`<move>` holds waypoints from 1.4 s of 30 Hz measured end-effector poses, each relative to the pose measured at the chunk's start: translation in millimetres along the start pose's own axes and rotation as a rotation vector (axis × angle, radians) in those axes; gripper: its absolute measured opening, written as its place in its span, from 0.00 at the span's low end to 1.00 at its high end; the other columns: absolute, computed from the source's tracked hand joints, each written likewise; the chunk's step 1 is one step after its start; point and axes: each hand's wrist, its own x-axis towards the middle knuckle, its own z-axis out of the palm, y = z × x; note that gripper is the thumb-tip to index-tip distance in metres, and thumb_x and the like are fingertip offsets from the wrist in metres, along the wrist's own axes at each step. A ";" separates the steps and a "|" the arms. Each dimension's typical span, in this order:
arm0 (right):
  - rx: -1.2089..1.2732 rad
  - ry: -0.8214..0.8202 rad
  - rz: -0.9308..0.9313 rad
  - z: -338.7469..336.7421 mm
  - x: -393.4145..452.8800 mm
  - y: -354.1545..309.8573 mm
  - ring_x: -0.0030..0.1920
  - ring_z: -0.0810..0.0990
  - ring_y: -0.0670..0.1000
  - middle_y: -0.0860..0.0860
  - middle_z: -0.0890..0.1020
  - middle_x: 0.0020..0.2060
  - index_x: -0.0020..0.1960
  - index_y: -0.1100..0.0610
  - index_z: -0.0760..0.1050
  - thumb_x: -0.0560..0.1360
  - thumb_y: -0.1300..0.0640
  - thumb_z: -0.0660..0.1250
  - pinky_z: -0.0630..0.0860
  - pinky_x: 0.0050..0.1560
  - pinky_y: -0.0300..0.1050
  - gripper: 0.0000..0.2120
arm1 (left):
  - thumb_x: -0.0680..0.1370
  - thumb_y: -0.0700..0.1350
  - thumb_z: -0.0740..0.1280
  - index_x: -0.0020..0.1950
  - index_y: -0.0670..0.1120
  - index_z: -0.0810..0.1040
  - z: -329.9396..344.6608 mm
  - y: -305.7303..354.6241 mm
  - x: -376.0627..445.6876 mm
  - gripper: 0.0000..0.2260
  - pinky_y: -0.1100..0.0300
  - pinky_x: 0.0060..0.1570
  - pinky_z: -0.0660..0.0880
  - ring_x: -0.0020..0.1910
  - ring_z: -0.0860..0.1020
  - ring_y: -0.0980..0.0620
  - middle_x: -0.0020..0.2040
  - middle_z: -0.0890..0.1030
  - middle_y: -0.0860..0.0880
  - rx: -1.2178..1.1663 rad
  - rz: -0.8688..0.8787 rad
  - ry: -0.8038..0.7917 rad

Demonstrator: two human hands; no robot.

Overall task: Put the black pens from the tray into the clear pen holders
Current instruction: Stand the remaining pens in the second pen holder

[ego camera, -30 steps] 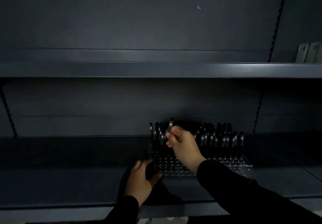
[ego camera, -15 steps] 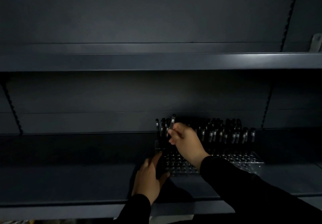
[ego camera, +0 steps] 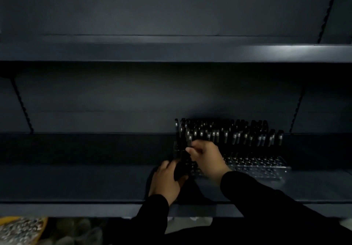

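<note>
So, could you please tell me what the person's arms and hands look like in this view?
Both arms are covered in long black sleeves that reach the wrists. The left hand and right hand are bare: no gloves, and no rings, watch or markings can be made out in the dim light.

Dark metal shelf (ego camera: 76,180), lower of two. On it, right of centre: clear pen holder (ego camera: 266,166) w/ rows of black pens (ego camera: 238,132) upright at back; front holes bare.
</note>
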 end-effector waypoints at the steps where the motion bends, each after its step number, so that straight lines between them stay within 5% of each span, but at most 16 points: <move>1: 0.052 0.019 0.032 -1.8 -5.1 -0.3 0.41 0.78 0.50 0.53 0.79 0.38 0.46 0.61 0.77 0.75 0.60 0.69 0.76 0.47 0.48 0.04 | 0.76 0.54 0.67 0.71 0.54 0.67 -2.1 1.0 -1.1 0.24 0.59 0.59 0.70 0.61 0.73 0.49 0.64 0.71 0.51 -0.025 -0.018 0.000; 7: -0.011 -0.021 -0.012 -37.2 -77.1 10.0 0.38 0.78 0.42 0.48 0.81 0.38 0.46 0.55 0.77 0.73 0.60 0.71 0.74 0.42 0.34 0.03 | 0.78 0.52 0.65 0.72 0.49 0.67 -8.9 10.7 -54.3 0.23 0.61 0.64 0.66 0.66 0.69 0.50 0.71 0.65 0.51 0.005 -0.015 0.061; 10: -0.072 -0.097 -0.046 -53.9 -132.9 32.5 0.38 0.79 0.42 0.48 0.81 0.38 0.45 0.53 0.77 0.74 0.60 0.70 0.76 0.40 0.35 0.03 | 0.79 0.49 0.66 0.72 0.47 0.67 0.6 1.1 -101.5 0.23 0.56 0.71 0.60 0.72 0.61 0.49 0.75 0.61 0.48 -0.021 0.021 0.203; 13: -0.096 -0.099 -0.026 -50.8 -181.9 73.4 0.35 0.77 0.46 0.51 0.79 0.36 0.47 0.57 0.77 0.73 0.63 0.71 0.74 0.36 0.37 0.05 | 0.74 0.47 0.72 0.71 0.50 0.68 28.7 -26.4 -152.7 0.27 0.54 0.67 0.61 0.72 0.58 0.47 0.75 0.58 0.45 0.055 0.109 0.257; 16: -0.136 -0.178 0.026 -31.0 -224.1 123.5 0.36 0.75 0.37 0.44 0.74 0.37 0.47 0.56 0.76 0.71 0.66 0.72 0.68 0.38 0.26 0.09 | 0.71 0.49 0.73 0.73 0.51 0.62 67.8 -53.8 -209.4 0.34 0.49 0.66 0.62 0.72 0.56 0.48 0.75 0.55 0.48 0.098 0.013 0.050; 20: -0.261 -0.435 0.145 2.5 -278.5 177.4 0.43 0.73 0.35 0.38 0.71 0.45 0.53 0.47 0.72 0.73 0.61 0.69 0.65 0.42 0.25 0.13 | 0.76 0.53 0.67 0.78 0.53 0.42 109.2 -78.4 -262.7 0.40 0.52 0.73 0.53 0.77 0.49 0.46 0.78 0.43 0.49 0.044 -0.457 -0.410; 24: -0.144 -0.743 0.466 51.2 -316.2 209.4 0.49 0.77 0.48 0.51 0.79 0.52 0.58 0.56 0.77 0.73 0.60 0.65 0.68 0.51 0.33 0.13 | 0.79 0.46 0.61 0.78 0.51 0.48 135.0 -86.1 -282.9 0.31 0.49 0.73 0.57 0.75 0.55 0.46 0.78 0.50 0.48 -0.130 -0.677 -0.429; 28: -0.089 -0.789 0.534 81.9 -324.7 226.6 0.46 0.82 0.52 0.53 0.84 0.43 0.52 0.55 0.80 0.76 0.59 0.64 0.76 0.50 0.44 0.08 | 0.77 0.41 0.62 0.76 0.49 0.55 146.5 -88.0 -284.0 0.29 0.49 0.71 0.61 0.73 0.60 0.46 0.75 0.57 0.47 -0.146 -0.697 -0.374; 34: 0.185 -0.798 0.945 90.8 -308.4 240.9 0.57 0.80 0.56 0.54 0.83 0.54 0.57 0.50 0.80 0.74 0.58 0.63 0.74 0.64 0.55 0.14 | 0.76 0.41 0.62 0.75 0.50 0.56 145.9 -84.5 -285.2 0.29 0.50 0.72 0.60 0.72 0.61 0.47 0.73 0.61 0.48 -0.121 -0.693 -0.324; 37: 0.228 -0.763 1.058 92.8 -303.4 236.1 0.57 0.80 0.56 0.55 0.82 0.54 0.57 0.50 0.79 0.75 0.60 0.61 0.75 0.63 0.53 0.15 | 0.77 0.40 0.61 0.76 0.51 0.56 145.7 -83.9 -284.9 0.29 0.51 0.72 0.59 0.72 0.60 0.48 0.74 0.60 0.49 -0.130 -0.700 -0.337; 42: 0.269 -0.800 0.974 83.6 -301.1 219.6 0.50 0.81 0.51 0.53 0.83 0.50 0.56 0.53 0.78 0.78 0.62 0.59 0.77 0.53 0.42 0.12 | 0.77 0.40 0.61 0.75 0.50 0.56 145.7 -83.6 -285.9 0.28 0.53 0.72 0.58 0.73 0.60 0.47 0.74 0.60 0.48 -0.106 -0.687 -0.323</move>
